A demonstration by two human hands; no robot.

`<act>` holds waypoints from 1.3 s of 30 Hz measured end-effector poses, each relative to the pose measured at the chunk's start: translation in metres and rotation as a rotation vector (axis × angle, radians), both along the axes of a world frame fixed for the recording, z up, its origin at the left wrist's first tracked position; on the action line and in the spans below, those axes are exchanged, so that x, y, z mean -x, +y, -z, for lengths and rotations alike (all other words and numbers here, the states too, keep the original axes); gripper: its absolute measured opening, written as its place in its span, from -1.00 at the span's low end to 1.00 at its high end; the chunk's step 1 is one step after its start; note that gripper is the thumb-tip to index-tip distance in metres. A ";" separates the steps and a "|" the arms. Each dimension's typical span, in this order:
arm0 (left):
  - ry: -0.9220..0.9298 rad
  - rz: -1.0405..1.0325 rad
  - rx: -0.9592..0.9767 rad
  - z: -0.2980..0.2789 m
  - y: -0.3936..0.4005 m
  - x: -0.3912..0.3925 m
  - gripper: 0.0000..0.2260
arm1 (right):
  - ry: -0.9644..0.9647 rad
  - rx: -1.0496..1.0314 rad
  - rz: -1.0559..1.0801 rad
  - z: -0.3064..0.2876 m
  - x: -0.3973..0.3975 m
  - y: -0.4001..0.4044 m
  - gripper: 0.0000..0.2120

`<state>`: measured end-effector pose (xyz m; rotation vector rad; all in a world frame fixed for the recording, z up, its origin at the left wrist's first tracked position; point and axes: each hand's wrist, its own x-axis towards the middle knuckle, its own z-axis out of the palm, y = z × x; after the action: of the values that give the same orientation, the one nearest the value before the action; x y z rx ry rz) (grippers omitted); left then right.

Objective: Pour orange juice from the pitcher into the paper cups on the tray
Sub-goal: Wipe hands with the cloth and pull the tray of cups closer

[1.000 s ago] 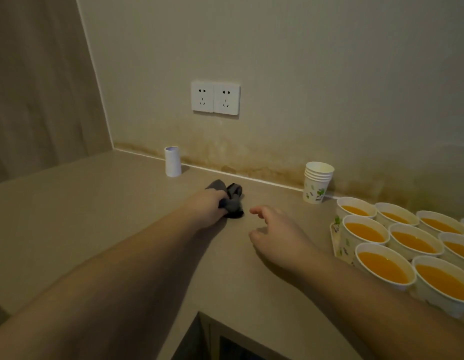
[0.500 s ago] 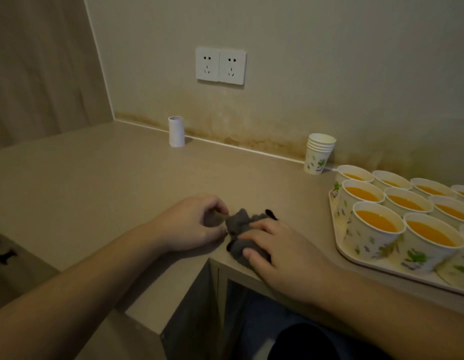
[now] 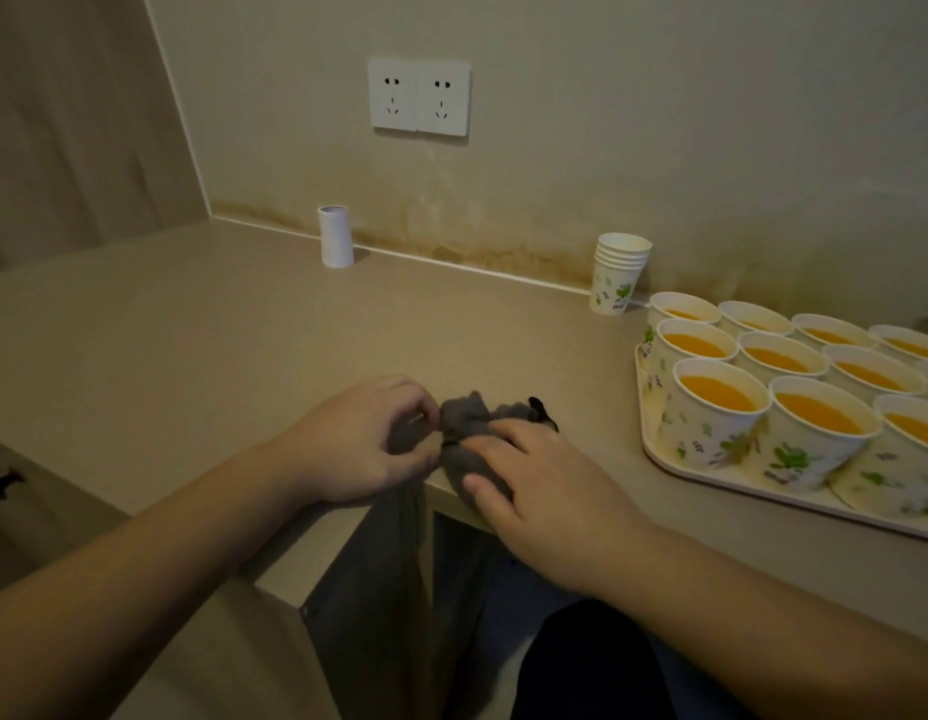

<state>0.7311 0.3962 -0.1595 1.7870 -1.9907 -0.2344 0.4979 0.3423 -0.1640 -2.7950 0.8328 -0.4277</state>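
Several paper cups [image 3: 719,407] with leaf prints stand on a pale tray [image 3: 654,454] at the right, each holding orange juice. No pitcher is in view. A crumpled dark grey cloth [image 3: 469,415] lies at the counter's front edge. My left hand [image 3: 366,439] pinches its left side. My right hand [image 3: 534,485] lies over its right side with fingers pressing on it. Both hands are left of the tray and apart from the cups.
A stack of empty paper cups [image 3: 618,272] stands by the wall behind the tray. A small white tube [image 3: 336,236] stands further left along the wall. A double wall socket [image 3: 419,96] is above. The counter [image 3: 192,330] has a cut-out edge just below my hands.
My left hand pulled the cloth from the back of the counter to its front edge. My right hand came onto it. In the last half second the hands barely shifted.
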 end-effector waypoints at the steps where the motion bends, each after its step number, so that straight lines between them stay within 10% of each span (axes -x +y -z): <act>1: -0.007 0.041 -0.009 0.000 0.002 0.007 -0.60 | 0.024 -0.021 -0.004 -0.003 0.015 0.000 -0.60; 9: -0.099 0.124 -0.043 -0.004 -0.002 0.059 -0.20 | -0.018 -0.030 0.103 0.002 0.009 -0.018 -0.59; 23: -0.243 0.333 0.102 -0.007 0.007 0.203 -0.40 | 0.016 -0.004 0.139 0.001 0.201 0.013 -0.58; 39: -0.252 0.711 0.112 -0.003 -0.063 0.363 -0.58 | 0.119 -0.102 0.734 -0.015 0.443 -0.044 -0.59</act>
<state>0.3680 0.3327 -0.1564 1.0172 -2.6997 -0.1111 0.0548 0.2979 -0.1493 -2.3510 1.8450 -0.3023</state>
